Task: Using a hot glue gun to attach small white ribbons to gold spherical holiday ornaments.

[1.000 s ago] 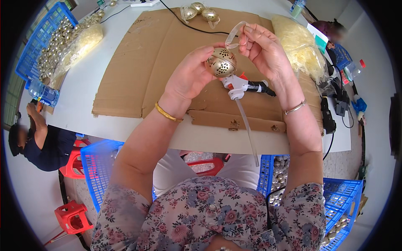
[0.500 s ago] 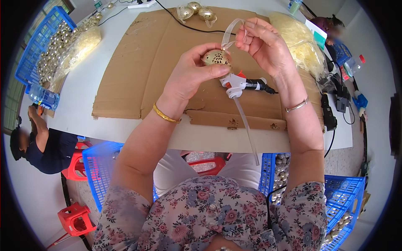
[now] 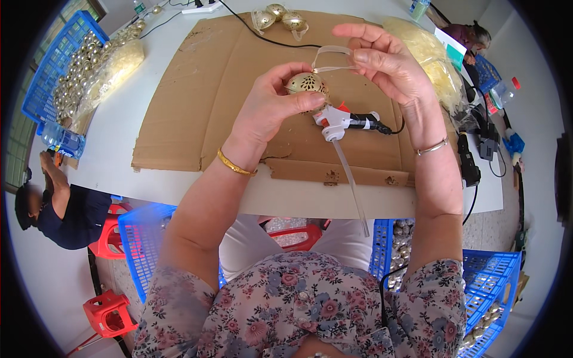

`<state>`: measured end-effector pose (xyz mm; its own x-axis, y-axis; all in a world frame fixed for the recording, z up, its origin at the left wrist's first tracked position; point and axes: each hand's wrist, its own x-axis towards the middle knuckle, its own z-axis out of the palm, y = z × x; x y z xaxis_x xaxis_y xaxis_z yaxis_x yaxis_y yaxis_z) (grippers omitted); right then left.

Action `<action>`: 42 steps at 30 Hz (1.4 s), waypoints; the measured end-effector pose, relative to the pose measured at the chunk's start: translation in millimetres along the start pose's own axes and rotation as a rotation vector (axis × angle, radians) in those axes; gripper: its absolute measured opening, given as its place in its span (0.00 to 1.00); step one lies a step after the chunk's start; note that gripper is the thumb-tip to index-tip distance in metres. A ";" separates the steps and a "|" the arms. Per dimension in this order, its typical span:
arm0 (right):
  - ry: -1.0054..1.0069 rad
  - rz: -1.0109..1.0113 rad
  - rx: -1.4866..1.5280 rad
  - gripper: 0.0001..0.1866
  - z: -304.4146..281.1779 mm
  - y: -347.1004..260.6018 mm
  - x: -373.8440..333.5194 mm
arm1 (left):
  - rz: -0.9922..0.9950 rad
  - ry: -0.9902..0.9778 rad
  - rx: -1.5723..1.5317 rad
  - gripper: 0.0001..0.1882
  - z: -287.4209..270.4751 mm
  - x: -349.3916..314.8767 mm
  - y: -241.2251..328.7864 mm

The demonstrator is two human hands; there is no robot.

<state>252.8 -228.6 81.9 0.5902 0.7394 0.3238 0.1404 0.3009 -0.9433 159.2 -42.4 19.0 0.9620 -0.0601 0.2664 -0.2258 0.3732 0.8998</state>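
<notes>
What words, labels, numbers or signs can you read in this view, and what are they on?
None that I can quote reliably.
Blue-labelled plastic bottle, left: print too small to read.
Red-capped plastic bottle, right: print too small to read.
Flattened cardboard sheet, near edge: dark marks, too blurred to make out.
Gold ball ornament in the left hand: dark pattern, no readable words.

bauble (image 3: 307, 84) over cardboard (image 3: 197, 107), glue gun (image 3: 337, 122) on cardboard, bottle (image 3: 62, 138) left

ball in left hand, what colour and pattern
The ball is pale gold with dark petal-like marks, best seen in head view.
</notes>
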 end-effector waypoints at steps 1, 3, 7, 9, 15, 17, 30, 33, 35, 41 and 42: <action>0.005 0.002 -0.004 0.17 -0.5 -7.8 -3.8 | 0.008 -0.004 0.001 0.26 0.1 2.0 -2.7; -0.163 0.146 -0.297 0.19 4.8 -22.3 -9.6 | -0.004 0.002 0.006 0.26 -1.8 0.3 -0.4; -0.210 0.124 -0.705 0.13 0.4 -29.6 -11.8 | -0.011 -0.029 0.036 0.25 -1.3 0.1 3.0; -0.198 0.101 -0.730 0.10 4.5 -36.1 -12.8 | -0.013 -0.028 0.040 0.25 -2.0 -0.3 1.6; -0.088 -0.020 -0.361 0.05 4.0 -23.2 -12.7 | -0.018 -0.063 0.054 0.24 4.1 -0.6 4.8; -0.071 -0.078 -0.249 0.05 1.7 -15.0 -8.9 | -0.015 -0.074 0.062 0.24 6.3 -1.8 6.1; 0.217 0.076 0.113 0.07 -1.4 10.8 4.0 | -0.046 -0.162 -0.031 0.25 4.3 -5.5 4.8; 0.271 0.146 -0.017 0.07 2.3 16.9 4.9 | -0.052 -0.190 -0.041 0.25 8.2 -7.0 5.8; 0.287 0.182 -0.094 0.06 3.2 22.7 6.0 | -0.040 -0.203 -0.036 0.25 9.8 -7.4 6.6; 0.298 0.229 -0.249 0.07 7.9 28.1 6.7 | 0.045 -0.306 0.013 0.36 9.9 -7.0 6.6; 0.315 0.227 -0.224 0.06 7.8 27.6 6.3 | 0.032 -0.266 0.047 0.37 11.8 -8.9 9.4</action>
<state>254.2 -210.9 58.5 0.8344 0.5418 0.1008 0.1271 -0.0112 -0.9918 146.7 -49.2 29.2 0.8813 -0.2924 0.3712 -0.2686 0.3362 0.9027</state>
